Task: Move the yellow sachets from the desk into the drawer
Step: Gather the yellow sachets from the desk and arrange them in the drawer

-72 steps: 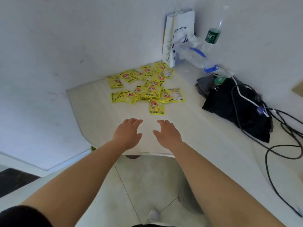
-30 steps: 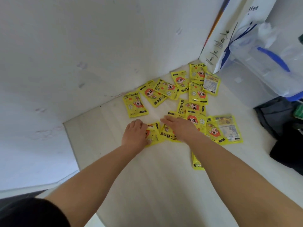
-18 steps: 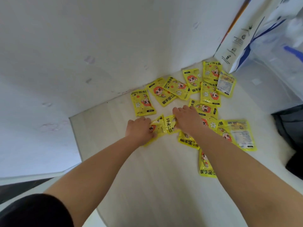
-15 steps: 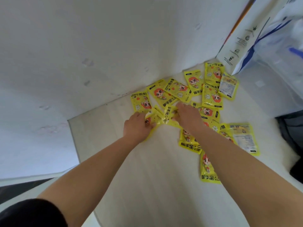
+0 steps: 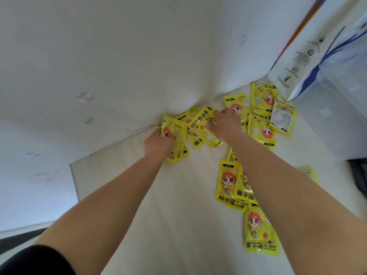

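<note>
A tall white paper carrier bag [image 5: 297, 62] blocked the corner. Left of it the white plaster wall [image 5: 139, 66] barred reach. Nearer than it, pale wooden desktop [image 5: 178, 215] lay open.

White scuffed wall [image 5: 139, 56] behind; pale desk [image 5: 178, 225]; white paper bag [image 5: 297, 62] right.

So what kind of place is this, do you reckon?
Probably a corner of a home or small office: a pale desk set against plain white walls, a paper carrier bag standing at the back, yellow sachets scattered about.
</note>
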